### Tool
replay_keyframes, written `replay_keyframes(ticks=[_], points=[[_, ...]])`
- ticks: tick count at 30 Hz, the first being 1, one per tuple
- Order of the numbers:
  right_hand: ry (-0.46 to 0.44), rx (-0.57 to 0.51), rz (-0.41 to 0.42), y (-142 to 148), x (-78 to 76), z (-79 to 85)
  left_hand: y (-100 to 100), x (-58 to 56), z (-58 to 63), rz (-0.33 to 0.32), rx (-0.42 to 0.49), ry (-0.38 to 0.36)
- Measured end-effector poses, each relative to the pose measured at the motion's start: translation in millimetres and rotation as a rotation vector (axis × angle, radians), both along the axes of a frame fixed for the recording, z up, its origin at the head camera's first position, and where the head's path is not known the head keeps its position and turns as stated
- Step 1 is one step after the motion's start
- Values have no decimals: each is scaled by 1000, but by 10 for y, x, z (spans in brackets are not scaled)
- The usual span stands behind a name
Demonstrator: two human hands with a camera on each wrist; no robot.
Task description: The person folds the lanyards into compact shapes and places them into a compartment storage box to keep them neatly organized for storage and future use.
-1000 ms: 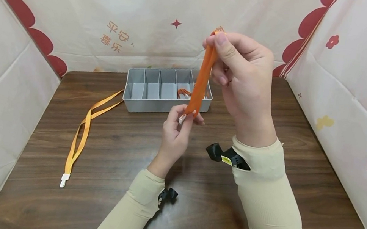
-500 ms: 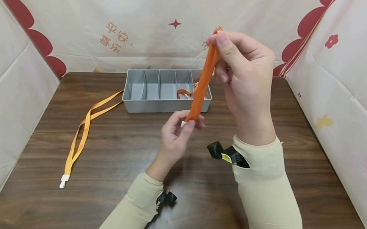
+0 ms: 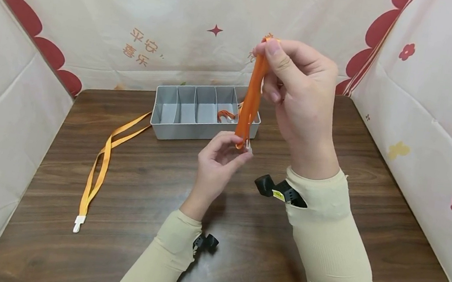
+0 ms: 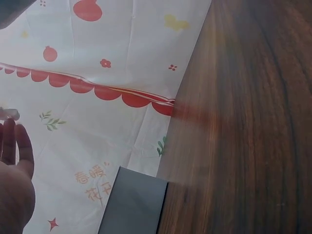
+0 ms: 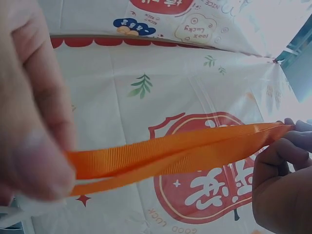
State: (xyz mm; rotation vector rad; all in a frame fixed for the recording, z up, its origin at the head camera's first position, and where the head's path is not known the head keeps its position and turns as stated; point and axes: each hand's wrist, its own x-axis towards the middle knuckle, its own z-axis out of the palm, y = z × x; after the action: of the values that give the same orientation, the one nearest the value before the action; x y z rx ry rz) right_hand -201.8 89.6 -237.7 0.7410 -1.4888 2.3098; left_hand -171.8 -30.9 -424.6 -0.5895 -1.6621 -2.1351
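1. From where I stood, the step in hand seemed to be straightening a folded orange strap (image 3: pixel 252 92), held near upright in the air above the bench (image 3: pixel 152 188), just in front of the right end of the grey box (image 3: pixel 185 131) as I saw it
2. The right hand (image 3: pixel 306 89) pinched the strap's top between thumb and finger; the left hand (image 3: pixel 216 165) pinched its lower end, by a small clip (image 3: pixel 249 148)
3. The next move, I judged, called for keeping the layers even and both pinches firm, since the ribbon looked soft enough to twist
4. Hands: two, both on that one strap
5. Yellow straps: one (image 3: pixel 108 150), lying on the bench to the left, with one white tab (image 3: pixel 79 223) at its near end; whether its far end touched the box I couldn't tell
6. Boxes: one, with five compartments; the fourth from the left held one orange bundle (image 3: pixel 226 112), while the fifth was partly hidden, so I couldn't count its contents
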Motion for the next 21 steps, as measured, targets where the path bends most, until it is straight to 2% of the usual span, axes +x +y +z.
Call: replay_keyframes(ticks=[6, 10, 17, 21], points=[[-1, 5, 13, -18, 20, 14, 17, -45, 20, 70, -35, 14], [-3, 8, 9, -21, 20, 20, 18, -53, 6, 107, -19, 38], [-3, 7, 4, -16, 16, 20, 11, -40, 0, 98, 48, 1], [-3, 5, 3, -15, 17, 24, 7, -36, 9, 91, 51, -12]])
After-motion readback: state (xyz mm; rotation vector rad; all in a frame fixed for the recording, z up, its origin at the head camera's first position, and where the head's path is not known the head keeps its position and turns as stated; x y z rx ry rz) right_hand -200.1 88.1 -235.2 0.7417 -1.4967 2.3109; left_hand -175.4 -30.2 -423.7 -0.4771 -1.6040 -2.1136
